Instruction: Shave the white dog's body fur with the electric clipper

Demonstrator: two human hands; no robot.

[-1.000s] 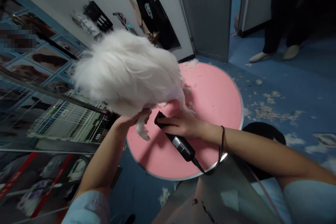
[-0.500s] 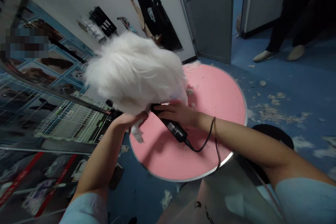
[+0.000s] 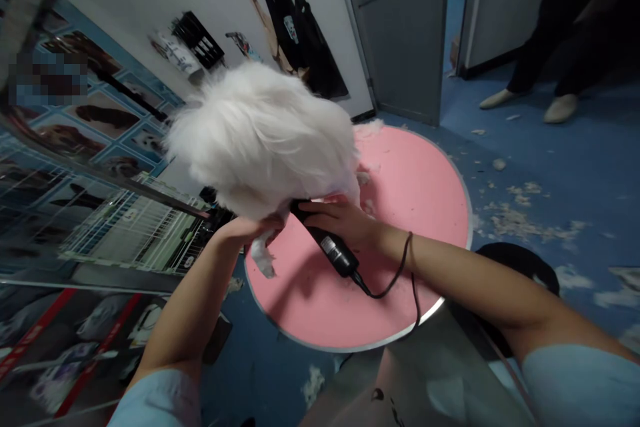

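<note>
both hands work under the white dog (image 3: 265, 137) on the pink table (image 3: 410, 180): left hand (image 3: 247, 230) closed around its leg, right hand (image 3: 343, 220) gripping the black clipper (image 3: 333, 252) (blade hidden by fur), cut fur (image 3: 520, 220) littering the floor nearby.

White long-haired dog (image 3: 263, 137): stands on the pink round table (image 3: 415, 187), near its left edge. Black corded clipper (image 3: 327, 247): tilted, head under the dog's belly.
</note>
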